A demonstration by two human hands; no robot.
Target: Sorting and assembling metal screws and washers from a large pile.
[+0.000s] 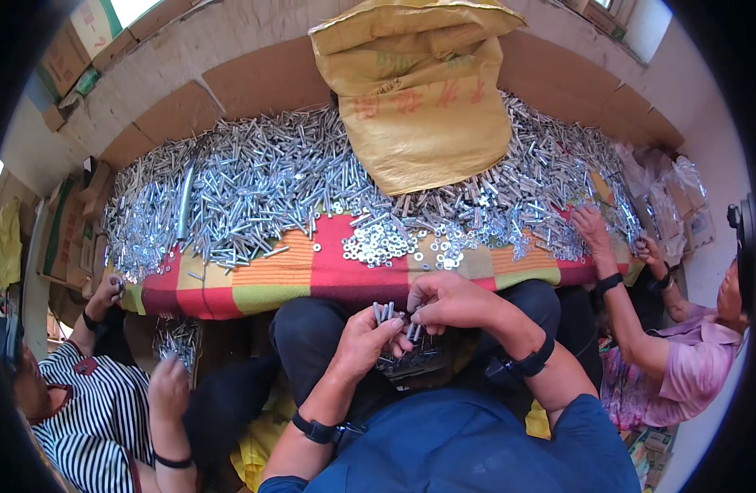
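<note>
The left hand [361, 342] is curled around a small bunch of slim silver metal fasteners [384, 311], whose ends poke up past the thumb; they sit over the person's lap, just short of the near edge of the patchwork blanket [337, 279]. Bunching them upright probably leaves those ends exposed within easy reach of the other fingertips. The right hand [454, 302] meets it from the right, thumb and fingers drawn into a narrow pinch beside the bunch; whether it grips a piece of its own or only steadies one, I cannot tell. On the blanket, a broad heap of metal fasteners [259, 177] fills the far side, while loose washers [380, 245] lie nearer, just beyond the hands, which likely keeps small parts handy. Cardboard [255, 78] stands along the far side, seemingly as a barrier against spilling, and a yellow woven sack [431, 123] slumps over the heap. The left forearm [319, 403] rises from the near edge, leaning slightly right, its hand thumb-side up; the right forearm [530, 349] slants in from the near right, wrist bent, back of the hand uppermost, so both hands meet between the knees.
</note>
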